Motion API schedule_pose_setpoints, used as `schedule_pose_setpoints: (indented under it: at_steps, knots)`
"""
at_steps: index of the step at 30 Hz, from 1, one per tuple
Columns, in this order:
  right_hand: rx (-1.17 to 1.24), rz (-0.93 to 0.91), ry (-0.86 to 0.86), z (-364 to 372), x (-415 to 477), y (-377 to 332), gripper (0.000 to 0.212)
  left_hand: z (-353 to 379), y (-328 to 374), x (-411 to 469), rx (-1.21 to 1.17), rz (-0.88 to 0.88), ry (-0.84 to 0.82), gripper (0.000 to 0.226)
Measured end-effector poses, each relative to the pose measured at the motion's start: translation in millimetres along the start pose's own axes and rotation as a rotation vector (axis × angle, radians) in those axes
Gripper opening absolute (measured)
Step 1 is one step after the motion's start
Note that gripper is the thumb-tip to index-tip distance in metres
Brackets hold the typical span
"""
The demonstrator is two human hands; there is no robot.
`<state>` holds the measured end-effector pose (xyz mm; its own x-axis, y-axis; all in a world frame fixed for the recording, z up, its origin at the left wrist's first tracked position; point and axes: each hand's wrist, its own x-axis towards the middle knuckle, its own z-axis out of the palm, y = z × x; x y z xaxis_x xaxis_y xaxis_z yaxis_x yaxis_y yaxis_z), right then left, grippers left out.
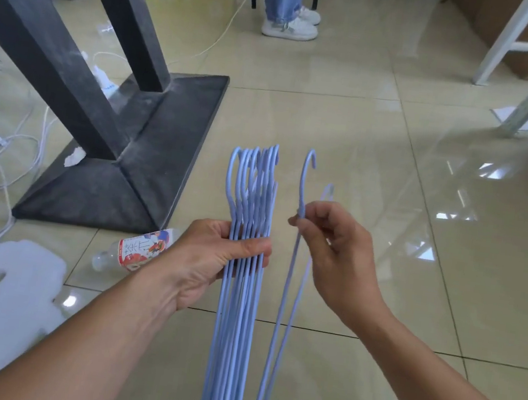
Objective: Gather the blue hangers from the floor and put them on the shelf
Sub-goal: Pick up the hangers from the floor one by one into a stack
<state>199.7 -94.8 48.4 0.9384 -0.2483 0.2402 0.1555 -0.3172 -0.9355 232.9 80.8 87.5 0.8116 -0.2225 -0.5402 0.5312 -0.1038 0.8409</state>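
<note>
glossy beige tile floor (392, 183) fills the view. dark metal pedestal base (146, 164) stands upper left, its columns rising out of frame. white foam sheet (4, 300) lies lower left on the tiles. white frame legs (522, 62) upper right. another person's white sneakers (291, 23) at the top. white cables (1, 145) trail at left.

your left hand (214, 260) is clamped on a bundle of blue hangers (233, 330), held upright off the floor, hooks up. your right hand (339, 256) is just beside it, pinching two more hangers (286, 303) at the neck; the two sets are apart. plastic bottle (135, 250) lies on the floor behind your left wrist.
</note>
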Motion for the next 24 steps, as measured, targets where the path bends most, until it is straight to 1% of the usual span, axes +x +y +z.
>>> schedule_pose_setpoints:
  at_steps: [4, 9, 14, 15, 16, 17, 18, 19, 20, 21, 22, 23, 24]
  knots:
    - [0.136, 0.065, 0.02, -8, -2, -17, 0.013, 24, 8, -11, 0.063, 0.053, -0.074, 0.028]
    - [0.147, 0.085, 0.108, -30, -7, -32, 0.021, 48, 19, -22, 0.106, 0.113, -0.094, 0.022]
    - [0.151, 0.082, 0.112, -52, -11, -44, 0.007, 63, 26, -29, 0.117, 0.133, -0.135, 0.026]
    - [0.152, 0.069, 0.096, -59, -13, -44, 0.009, 65, 28, -30, 0.126, 0.133, -0.152, 0.028]
    - [0.157, 0.047, 0.069, -68, -16, -43, 0.015, 67, 30, -32, 0.137, 0.134, -0.174, 0.029]
    - [0.136, 0.013, 0.039, -77, -19, -41, 0.027, 69, 32, -34, 0.152, 0.135, -0.2, 0.029]
    - [0.054, -0.04, 0.014, -87, -21, -38, 0.044, 71, 35, -35, 0.17, 0.137, -0.228, 0.028]
    - [-0.1, -0.111, -0.013, -95, -22, -33, 0.062, 73, 38, -37, 0.19, 0.141, -0.258, 0.025]
    - [-0.292, -0.197, -0.05, -102, -22, -26, 0.075, 75, 41, -39, 0.21, 0.145, -0.291, 0.022]
    - [-0.475, -0.286, -0.084, -105, -20, -19, 0.08, 77, 44, -41, 0.231, 0.151, -0.331, 0.019]
    - [-0.618, -0.372, -0.109, -108, -16, -13, 0.08, 80, 47, -42, 0.255, 0.157, -0.374, 0.017]
    - [-0.706, -0.447, -0.114, -109, -13, -10, 0.076, 83, 49, -44, 0.283, 0.162, -0.415, 0.016]
    - [-0.74, -0.511, -0.1, -109, -8, -8, 0.071, 85, 51, -45, 0.312, 0.165, -0.452, 0.016]
